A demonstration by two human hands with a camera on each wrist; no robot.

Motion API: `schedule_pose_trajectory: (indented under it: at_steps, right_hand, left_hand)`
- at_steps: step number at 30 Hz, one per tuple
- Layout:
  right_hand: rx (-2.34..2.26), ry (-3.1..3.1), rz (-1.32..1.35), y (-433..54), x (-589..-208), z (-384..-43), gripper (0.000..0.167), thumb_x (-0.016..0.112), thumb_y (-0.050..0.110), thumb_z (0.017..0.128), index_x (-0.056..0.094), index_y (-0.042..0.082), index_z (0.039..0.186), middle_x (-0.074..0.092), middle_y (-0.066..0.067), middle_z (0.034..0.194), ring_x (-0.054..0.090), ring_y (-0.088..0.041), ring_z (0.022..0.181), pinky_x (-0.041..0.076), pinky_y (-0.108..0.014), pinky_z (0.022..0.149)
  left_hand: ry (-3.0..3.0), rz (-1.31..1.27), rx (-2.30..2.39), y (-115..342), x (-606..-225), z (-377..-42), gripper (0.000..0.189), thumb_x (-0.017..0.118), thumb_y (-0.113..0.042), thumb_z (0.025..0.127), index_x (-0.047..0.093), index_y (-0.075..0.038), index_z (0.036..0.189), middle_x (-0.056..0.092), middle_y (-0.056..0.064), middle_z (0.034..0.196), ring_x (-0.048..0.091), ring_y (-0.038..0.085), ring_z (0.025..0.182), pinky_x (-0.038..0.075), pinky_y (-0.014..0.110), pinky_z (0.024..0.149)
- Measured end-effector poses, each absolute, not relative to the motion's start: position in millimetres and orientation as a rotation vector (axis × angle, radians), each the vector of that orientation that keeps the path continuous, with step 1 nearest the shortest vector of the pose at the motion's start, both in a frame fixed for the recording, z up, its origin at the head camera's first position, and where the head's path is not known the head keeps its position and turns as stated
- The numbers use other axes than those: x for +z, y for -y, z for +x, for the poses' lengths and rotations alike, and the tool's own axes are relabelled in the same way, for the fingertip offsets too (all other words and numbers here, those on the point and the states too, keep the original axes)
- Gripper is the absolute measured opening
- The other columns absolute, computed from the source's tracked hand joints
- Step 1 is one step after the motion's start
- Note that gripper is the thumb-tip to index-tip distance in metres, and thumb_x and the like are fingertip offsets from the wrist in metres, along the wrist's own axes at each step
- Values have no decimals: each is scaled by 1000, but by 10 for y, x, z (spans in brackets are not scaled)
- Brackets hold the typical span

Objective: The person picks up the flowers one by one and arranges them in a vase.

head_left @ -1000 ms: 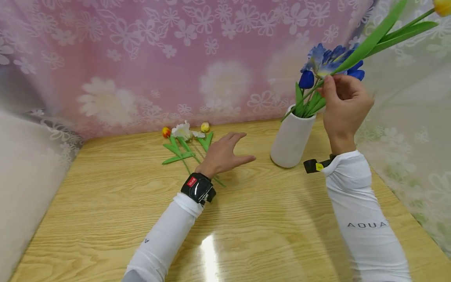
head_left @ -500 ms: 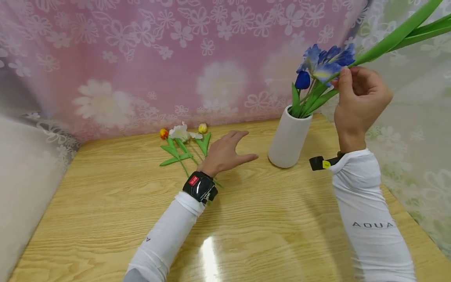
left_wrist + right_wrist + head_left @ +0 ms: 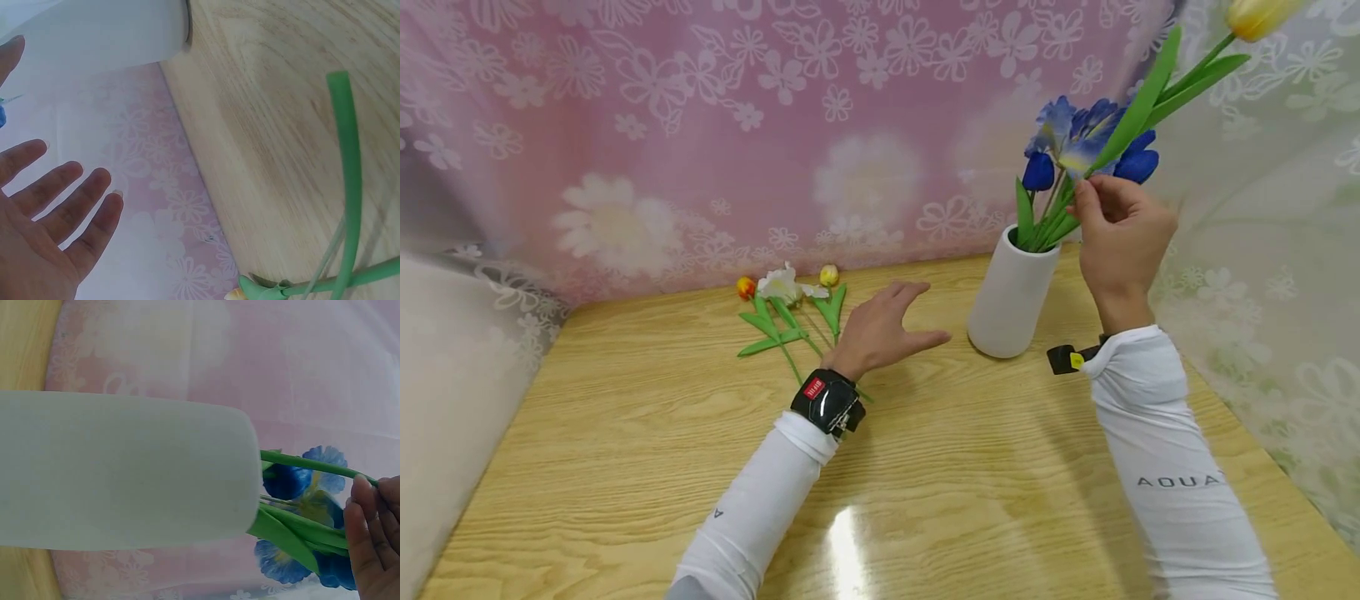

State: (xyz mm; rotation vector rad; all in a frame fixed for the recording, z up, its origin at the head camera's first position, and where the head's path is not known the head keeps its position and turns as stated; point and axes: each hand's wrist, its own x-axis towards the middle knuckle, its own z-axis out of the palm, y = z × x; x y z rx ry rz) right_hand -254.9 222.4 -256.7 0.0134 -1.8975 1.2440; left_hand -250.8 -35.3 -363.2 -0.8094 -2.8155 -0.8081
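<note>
My right hand (image 3: 1123,242) pinches the green stem of a yellow tulip (image 3: 1262,18) above the white vase (image 3: 1011,292). In the right wrist view, that stem (image 3: 312,464) runs from the vase's mouth up to the fingertips. A blue ruffled iris (image 3: 1075,137) and blue tulips (image 3: 1039,171) stand in the vase with green leaves. My left hand (image 3: 883,329) is held over the table with thumb and fingers spread, left of the vase, holding nothing. Its palm and fingers (image 3: 62,212) show in the left wrist view.
Left of the left hand, an orange-red tulip (image 3: 746,288), a white ruffled flower (image 3: 781,285) and a pale yellow tulip (image 3: 829,276) lie on the wooden table (image 3: 625,450). A pink flowered curtain (image 3: 737,158) hangs along the back edge.
My right hand went right and then came back left and lower, toward the vase, with the yellow tulip. The tulip's head left the view and returned. My left hand stayed nearly still.
</note>
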Motion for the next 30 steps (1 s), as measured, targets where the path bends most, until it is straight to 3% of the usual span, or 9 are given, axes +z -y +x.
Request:
schedule_pose_trajectory:
  at_steps: [4,10,18,30]
  right_hand:
    - [1180,2093,-4,-2214,-2626,-2555,32,67,31,90,75,2,101,68,0,80,61,-6,67,47,-16,64]
    - [1127,2315,-31,-2172,-2665,-2512,37,67,37,89,75,3,102,70,-8,84,61,-3,64,47,-15,64]
    - [1199,2304,102,-2031,-2845,-2489,34,66,33,91,74,1,102,71,-14,88,62,1,64,49,-16,66]
    - [1259,2295,378,-1772,-3178,-2522,24,67,25,91,74,2,95,70,-9,81,64,-7,64,48,-15,62]
  left_hand:
    - [2825,-787,-817,384,-3653,-2493,77,61,-64,82,45,-20,143,46,1,140,56,23,113,49,41,83]
    - [2839,-752,-820,469,-3706,-2465,77,60,-65,82,45,-20,144,47,2,139,56,24,112,49,42,83]
    - [2857,-692,-807,598,-3770,-2433,76,61,-63,82,44,-23,144,46,2,141,56,24,113,50,42,81]
    - [2901,-555,-804,839,-3883,-2355,76,60,-65,82,44,-24,144,45,1,142,57,23,110,50,43,80]
